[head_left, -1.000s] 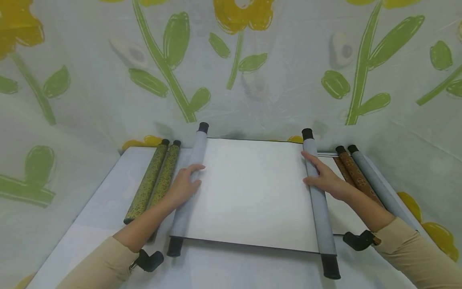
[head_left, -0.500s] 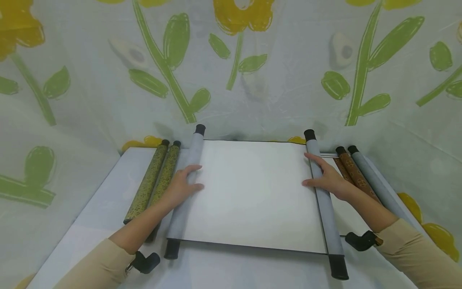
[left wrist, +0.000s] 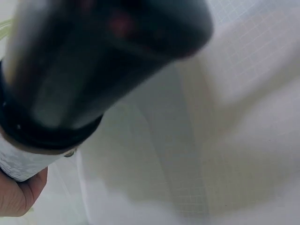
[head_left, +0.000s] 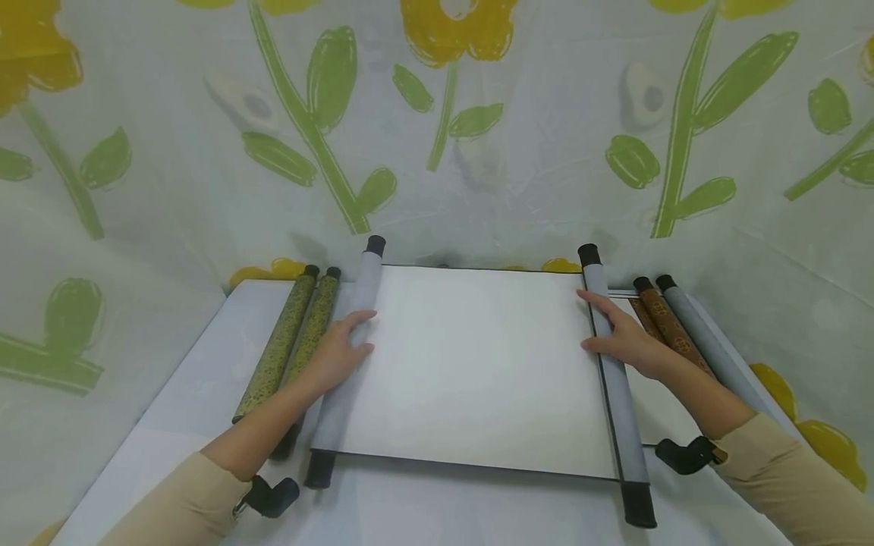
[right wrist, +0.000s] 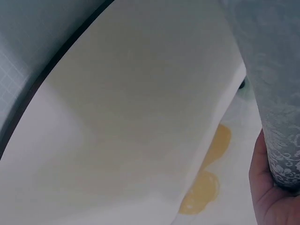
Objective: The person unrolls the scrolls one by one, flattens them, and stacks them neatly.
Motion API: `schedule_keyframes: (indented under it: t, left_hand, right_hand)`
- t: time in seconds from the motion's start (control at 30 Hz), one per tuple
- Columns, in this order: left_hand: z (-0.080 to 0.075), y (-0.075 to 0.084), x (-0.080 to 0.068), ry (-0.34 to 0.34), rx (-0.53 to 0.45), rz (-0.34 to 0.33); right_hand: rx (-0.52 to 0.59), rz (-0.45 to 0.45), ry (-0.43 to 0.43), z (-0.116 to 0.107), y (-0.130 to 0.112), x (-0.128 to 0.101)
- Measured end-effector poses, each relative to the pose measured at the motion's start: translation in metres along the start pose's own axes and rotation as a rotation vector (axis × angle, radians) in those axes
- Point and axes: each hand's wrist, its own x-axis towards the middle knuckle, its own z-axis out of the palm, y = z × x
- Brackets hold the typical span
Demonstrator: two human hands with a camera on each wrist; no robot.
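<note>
Resting on the two grey rollers of an unrolled scroll, both hands lie with fingers nearly straight, neither grip closed round anything. The left hand point(head_left: 336, 350) presses flat on the left roller point(head_left: 348, 371), thumb reaching onto the white sheet point(head_left: 471, 364); the right hand point(head_left: 623, 337) lies over the right roller point(head_left: 614, 379), fingers stretched along it toward the far edge. The scroll sits in the middle of the tabletop point(head_left: 198, 364), its rollers running from the near edge to the far edge, black end caps showing at each end. Just beside the left roller, toward the left edge, lie two olive patterned rolled scrolls point(head_left: 290, 345) side by side. Near the right edge lie a brown patterned rolled scroll point(head_left: 672, 326) and a grey rolled scroll point(head_left: 710, 345), with another white sheet partly under the right forearm. A flower-printed cloth point(head_left: 437, 114) hangs behind the far edge. The wrist views are too close and blurred to add more.
</note>
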Motion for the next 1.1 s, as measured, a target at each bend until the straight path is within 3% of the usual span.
schedule_keyframes:
  t: [0.2, 0.7, 0.9, 1.1]
  left_hand:
    - [-0.0019, -0.0041, -0.0015, -0.001, 0.006, -0.010]
    - [-0.0068, -0.0033, -0.0004, 0.008, 0.020, 0.008]
    - [-0.0069, -0.0035, -0.0005, -0.006, 0.018, -0.004]
    - [-0.0092, -0.0088, 0.0004, 0.000, -0.006, 0.028]
  right_hand:
    - [0.002, -0.009, -0.013, -0.0029, 0.0018, -0.0017]
    - [-0.030, 0.008, 0.056, -0.0040, 0.0031, -0.0004]
    - [-0.035, 0.009, 0.047, -0.0038, 0.0022, -0.0014]
    - [-0.028, -0.018, 0.017, -0.0064, 0.0043, -0.0056]
